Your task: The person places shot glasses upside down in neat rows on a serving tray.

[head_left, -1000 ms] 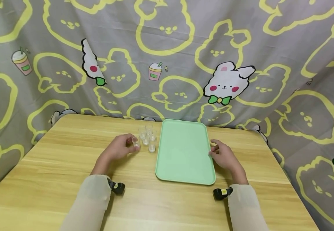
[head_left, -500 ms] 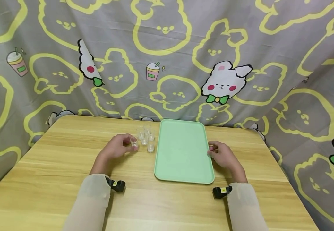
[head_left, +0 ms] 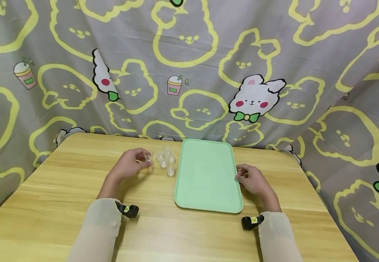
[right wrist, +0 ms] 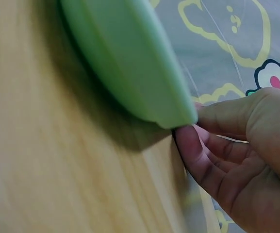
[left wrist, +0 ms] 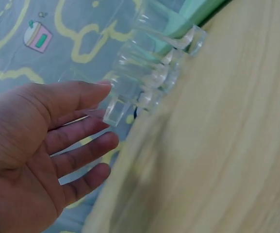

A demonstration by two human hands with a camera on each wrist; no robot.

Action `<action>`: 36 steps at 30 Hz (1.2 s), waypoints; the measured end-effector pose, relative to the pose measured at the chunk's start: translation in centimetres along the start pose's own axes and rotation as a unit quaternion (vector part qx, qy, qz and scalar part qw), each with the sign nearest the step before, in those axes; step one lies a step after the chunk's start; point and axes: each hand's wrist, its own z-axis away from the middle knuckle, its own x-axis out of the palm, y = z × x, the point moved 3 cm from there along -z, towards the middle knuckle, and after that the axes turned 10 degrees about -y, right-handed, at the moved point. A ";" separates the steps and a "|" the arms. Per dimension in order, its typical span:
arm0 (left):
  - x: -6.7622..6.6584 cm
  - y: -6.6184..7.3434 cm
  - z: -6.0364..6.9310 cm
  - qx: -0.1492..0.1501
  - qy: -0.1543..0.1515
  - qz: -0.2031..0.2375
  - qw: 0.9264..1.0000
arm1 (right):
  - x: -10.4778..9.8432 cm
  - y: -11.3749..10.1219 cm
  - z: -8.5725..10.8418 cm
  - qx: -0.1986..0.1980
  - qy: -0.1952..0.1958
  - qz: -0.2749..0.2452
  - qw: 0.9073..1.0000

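Observation:
My left hand [head_left: 130, 164] pinches a small clear shot glass [head_left: 148, 157] between thumb and fingers, just left of a group of matching glasses [head_left: 164, 162]. In the left wrist view the held glass [left wrist: 115, 110] looks raised off the table, its upper part faint and partly behind the thumb. The other fingers are spread loosely below it. A pale green rectangular tray [head_left: 205, 178] lies right of the group. At its right edge my right hand [head_left: 253, 179] grips the rim; the right wrist view shows thumb and forefinger pinching the tray [right wrist: 130, 58].
The wooden table [head_left: 176, 236] runs back to a grey curtain [head_left: 202, 72] with yellow cartoon outlines, which also hangs at both sides. Several glasses stand close together beside the tray's left edge. Each wrist carries a small black camera [head_left: 130, 211].
My left hand has drawn the shot glass slightly left and up, away from the group. My right hand's fingers have closed in on the tray's edge. The tray stays in place.

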 end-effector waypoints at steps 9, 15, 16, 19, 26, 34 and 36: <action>-1.2 1.9 -0.1 0.024 0.054 0.005 0.998 | 0.2 0.0 0.0 -0.007 0.004 -0.003 1.000; -1.7 3.3 -1.0 0.044 0.058 -0.003 0.997 | 0.4 -0.1 0.1 -0.009 0.004 -0.005 1.000; -1.8 3.6 -1.2 0.046 0.058 -0.007 0.997 | 0.4 -0.1 0.2 -0.009 0.004 -0.003 1.000; -1.8 4.7 -2.0 0.059 0.054 -0.017 0.997 | 0.3 -0.1 0.3 -0.008 0.005 -0.002 1.000; -1.6 7.2 -4.1 0.085 0.027 -0.057 0.994 | 0.1 -0.1 0.1 -0.006 0.007 -0.005 1.000; -0.6 8.3 -6.7 0.114 -0.004 -0.111 0.987 | 0.2 0.1 0.0 -0.002 0.007 -0.005 1.000; -0.3 8.7 -7.4 0.115 -0.009 -0.126 0.985 | 0.1 0.1 0.0 -0.006 0.011 -0.007 1.000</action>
